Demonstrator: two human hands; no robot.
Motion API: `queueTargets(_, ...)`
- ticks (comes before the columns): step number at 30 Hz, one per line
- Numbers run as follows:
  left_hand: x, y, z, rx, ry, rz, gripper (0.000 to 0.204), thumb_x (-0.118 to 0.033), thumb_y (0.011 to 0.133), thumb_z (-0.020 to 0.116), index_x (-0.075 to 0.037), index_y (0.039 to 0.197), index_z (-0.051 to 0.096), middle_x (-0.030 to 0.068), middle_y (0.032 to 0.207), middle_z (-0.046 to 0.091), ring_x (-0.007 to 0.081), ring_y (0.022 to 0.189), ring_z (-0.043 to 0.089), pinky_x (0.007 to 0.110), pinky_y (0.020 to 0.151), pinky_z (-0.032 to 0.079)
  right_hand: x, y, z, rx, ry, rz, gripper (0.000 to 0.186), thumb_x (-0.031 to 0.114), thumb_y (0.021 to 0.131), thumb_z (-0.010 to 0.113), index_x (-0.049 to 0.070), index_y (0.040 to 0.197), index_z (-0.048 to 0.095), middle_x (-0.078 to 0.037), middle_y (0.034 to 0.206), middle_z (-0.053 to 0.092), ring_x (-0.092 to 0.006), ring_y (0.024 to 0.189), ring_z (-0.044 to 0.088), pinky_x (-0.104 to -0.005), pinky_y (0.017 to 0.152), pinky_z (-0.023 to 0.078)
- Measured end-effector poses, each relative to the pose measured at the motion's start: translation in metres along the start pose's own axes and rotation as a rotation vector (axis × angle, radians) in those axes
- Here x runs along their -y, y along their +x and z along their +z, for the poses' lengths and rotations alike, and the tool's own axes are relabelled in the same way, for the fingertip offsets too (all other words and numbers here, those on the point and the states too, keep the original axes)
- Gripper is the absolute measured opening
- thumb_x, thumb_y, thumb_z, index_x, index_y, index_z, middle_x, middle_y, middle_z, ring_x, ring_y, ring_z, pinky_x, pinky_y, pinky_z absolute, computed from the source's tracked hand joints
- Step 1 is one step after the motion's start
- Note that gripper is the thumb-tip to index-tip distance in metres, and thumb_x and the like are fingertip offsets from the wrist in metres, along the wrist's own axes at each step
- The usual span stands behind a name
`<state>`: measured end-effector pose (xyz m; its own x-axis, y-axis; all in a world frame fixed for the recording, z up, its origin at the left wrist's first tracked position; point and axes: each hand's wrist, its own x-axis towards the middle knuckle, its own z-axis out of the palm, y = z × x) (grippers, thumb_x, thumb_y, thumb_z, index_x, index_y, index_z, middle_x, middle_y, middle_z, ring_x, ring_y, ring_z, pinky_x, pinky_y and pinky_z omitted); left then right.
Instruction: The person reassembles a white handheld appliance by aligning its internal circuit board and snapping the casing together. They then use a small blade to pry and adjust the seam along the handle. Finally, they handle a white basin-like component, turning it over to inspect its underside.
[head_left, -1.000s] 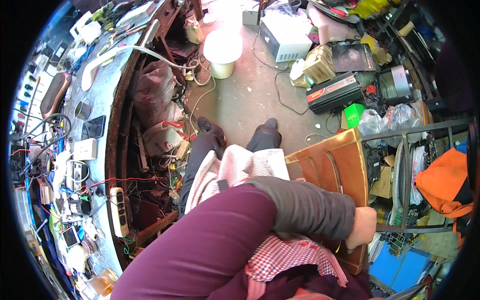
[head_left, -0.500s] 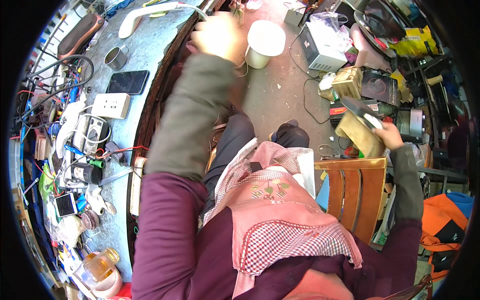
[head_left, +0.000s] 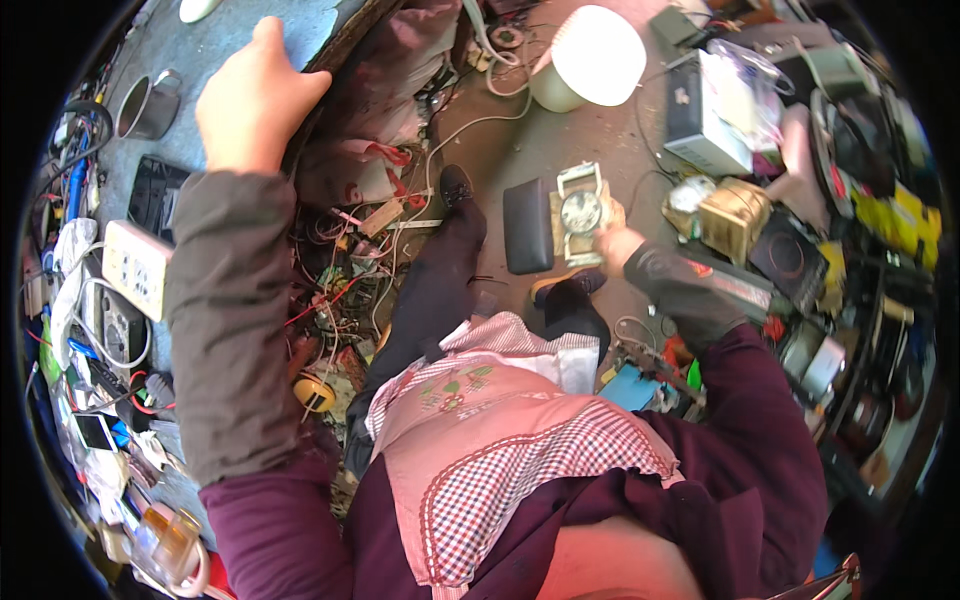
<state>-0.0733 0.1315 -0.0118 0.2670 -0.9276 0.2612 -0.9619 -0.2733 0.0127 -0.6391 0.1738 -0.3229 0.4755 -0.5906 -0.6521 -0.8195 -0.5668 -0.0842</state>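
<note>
My left hand [head_left: 255, 105] is over the far part of the blue-grey workbench [head_left: 245, 40], back upward. One finger points away and the thumb sticks out to the right; nothing shows in it. Out over the floor, beyond my right knee, my right hand [head_left: 618, 242] closes on the right side of a pale metal frame [head_left: 582, 250] with a round disc in its middle. Some of its fingers are hidden or blurred. Left of the frame is a black flat piece [head_left: 528, 228] with rounded corners; whether the two are joined I cannot tell.
The bench bears a metal mug [head_left: 148, 108], a dark phone [head_left: 155, 192] and a white socket block [head_left: 136, 266]. Loose wires [head_left: 345, 270] tangle beside my left leg. A white bucket-like container [head_left: 598, 58] stands ahead on the floor. Boxes [head_left: 708, 118] crowd the right.
The view has shifted. My left hand has swung leftward over the bench. My right hand has come inward from the far right with the piece it holds. The slatted wooden chair is out of sight.
</note>
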Motion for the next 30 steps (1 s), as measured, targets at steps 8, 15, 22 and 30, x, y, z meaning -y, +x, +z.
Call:
queueTargets(8, 0.015, 0.006, 0.01, 0.044, 0.14, -0.019, 0.061, -0.054, 0.083, 0.089, -0.007, 0.096, 0.053, 0.0153, 0.078, 0.061, 0.0356, 0.071, 0.06, 0.045, 0.069, 0.052, 0.061, 0.075, 0.086, -0.456, 0.537, 0.025, 0.038, 0.038, 0.084, 0.085, 0.002, 0.093, 0.076, -0.022, 0.1, 0.07, -0.0427, 0.091, 0.072, -0.0531, 0.085, 0.059)
queueTargets(15, 0.051, 0.011, 0.01, 0.035, 0.202, -0.013, 0.051, -0.042, 0.089, 0.093, -0.01, 0.097, 0.054, -0.0042, 0.084, 0.044, 0.0103, 0.074, 0.039, 0.026, 0.065, 0.036, 0.167, 0.09, 0.129, -0.039, 0.576, -0.126, 0.04, 0.034, 0.097, 0.074, -0.006, 0.091, 0.077, -0.024, 0.091, 0.076, -0.0367, 0.087, 0.078, -0.0491, 0.081, 0.063)
queueTargets(22, 0.046, 0.013, 0.015, -0.014, 0.11, 0.038, 0.045, -0.038, 0.092, 0.092, -0.01, 0.098, 0.057, -0.0059, 0.085, 0.043, 0.0081, 0.073, 0.037, 0.023, 0.066, 0.033, 0.208, 0.137, 0.193, 0.772, 0.752, -0.195, 0.033, 0.019, 0.102, 0.061, -0.006, 0.112, 0.079, -0.024, 0.095, 0.081, -0.0319, 0.078, 0.08, -0.0457, 0.072, 0.065)
queueTargets(30, 0.049, 0.003, -0.002, 0.077, 0.175, 0.155, 0.044, -0.038, 0.091, 0.093, -0.008, 0.095, 0.06, -0.006, 0.084, 0.044, 0.009, 0.074, 0.039, 0.023, 0.069, 0.036, 0.101, 0.138, 0.084, -0.564, 0.261, 0.048, 0.068, 0.055, 0.087, 0.079, 0.013, 0.14, 0.068, -0.015, 0.137, 0.068, -0.042, 0.132, 0.062, -0.0579, 0.104, 0.054)
